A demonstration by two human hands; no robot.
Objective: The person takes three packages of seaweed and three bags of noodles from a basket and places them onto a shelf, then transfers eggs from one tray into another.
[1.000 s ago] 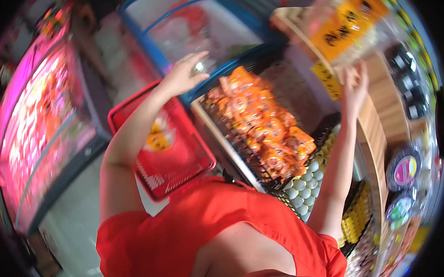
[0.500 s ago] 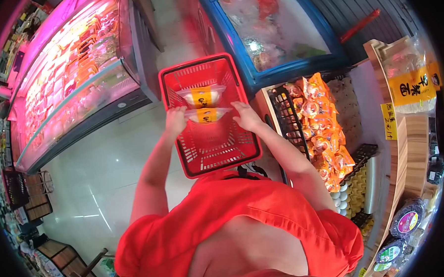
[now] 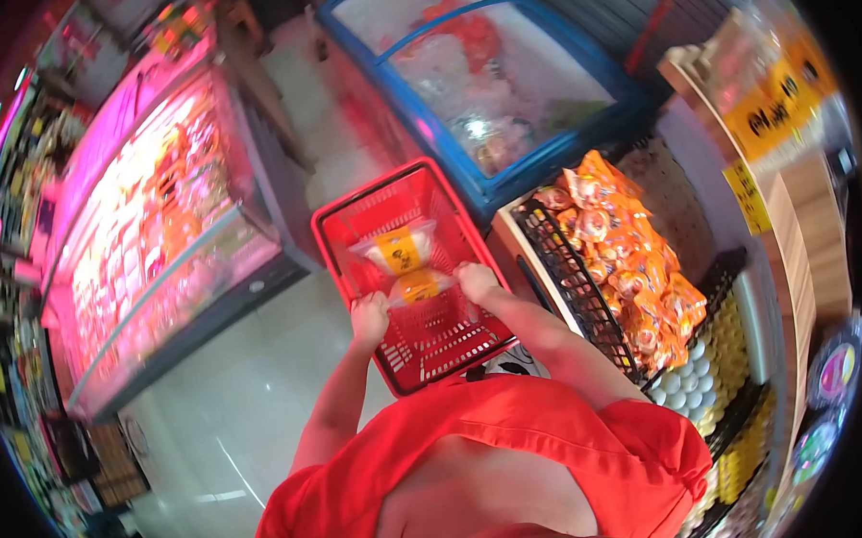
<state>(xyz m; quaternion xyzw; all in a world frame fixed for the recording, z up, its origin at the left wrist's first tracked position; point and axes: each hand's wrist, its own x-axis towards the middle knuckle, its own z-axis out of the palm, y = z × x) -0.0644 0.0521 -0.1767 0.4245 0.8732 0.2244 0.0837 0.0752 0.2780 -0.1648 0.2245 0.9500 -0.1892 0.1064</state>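
A red plastic shopping basket [image 3: 435,351] with slotted walls is held in front of my body, slightly tilted. My left hand [image 3: 370,318] is closed on its left rim. On the opposite side, my right hand [image 3: 476,281] grips the right rim. Inside lie two clear bags with orange labels and pale contents: one bag [image 3: 403,249] farther forward, and a second bag [image 3: 420,285] nearer me, between my hands. The fingertips are partly hidden by the rim and blur.
A pink-lit display case [image 3: 150,214] stands at left, a blue-framed chest freezer [image 3: 490,185] ahead. At right are a black crate [image 3: 586,286] with orange packets [image 3: 633,260], eggs [image 3: 684,385] and a wooden shelf [image 3: 798,253]. Pale tiled floor [image 3: 215,394] shows at left.
The view has turned and shifted. The basket sits lower and more slanted in view, with both hands still on its rims. The two bags inside lie at a different angle.
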